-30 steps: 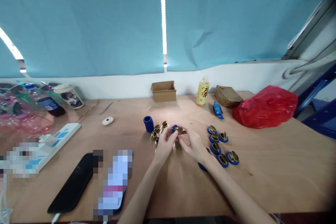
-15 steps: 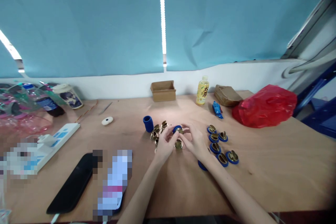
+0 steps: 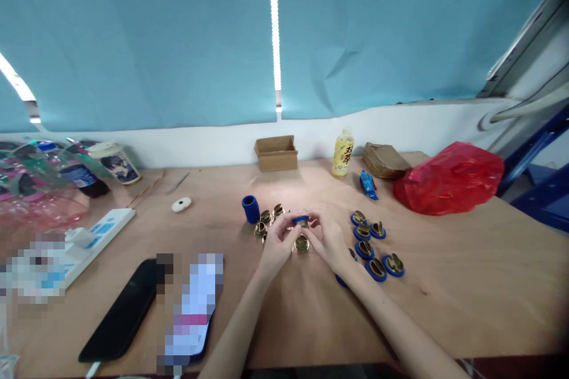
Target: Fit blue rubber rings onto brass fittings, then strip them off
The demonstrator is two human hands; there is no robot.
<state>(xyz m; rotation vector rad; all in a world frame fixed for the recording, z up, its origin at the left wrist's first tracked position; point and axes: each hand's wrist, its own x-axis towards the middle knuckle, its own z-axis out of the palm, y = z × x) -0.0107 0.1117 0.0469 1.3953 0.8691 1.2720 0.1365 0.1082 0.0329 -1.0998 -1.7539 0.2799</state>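
Between the fingertips of both hands is a round brass-coloured metal piece with a blue ring (image 3: 301,222) around it. My left hand (image 3: 279,243) grips it from the left, and my right hand (image 3: 328,241) from the right, with the fingers of both closed on it. Just below the fingers lies a loose brass-coloured piece (image 3: 301,243) on the table. More bare brass pieces (image 3: 261,228) lie beside my left hand, partly hidden by it. A blue ribbed tube (image 3: 251,209) stands behind them. To the right of my right hand, several brass pieces with blue rings (image 3: 364,250) are grouped.
On the wooden table (image 3: 448,284) stand a small cardboard box (image 3: 276,155) and a yellow drink bottle (image 3: 342,154) at the back. A red plastic bag (image 3: 448,180) lies at right. Two phones, one a black phone (image 3: 122,311), and a power strip (image 3: 100,243) are at left.
The ringed piece has tilted between my fingers, so its blue ring shows as a flatter band on top. Both hands stay in nearly the same place.
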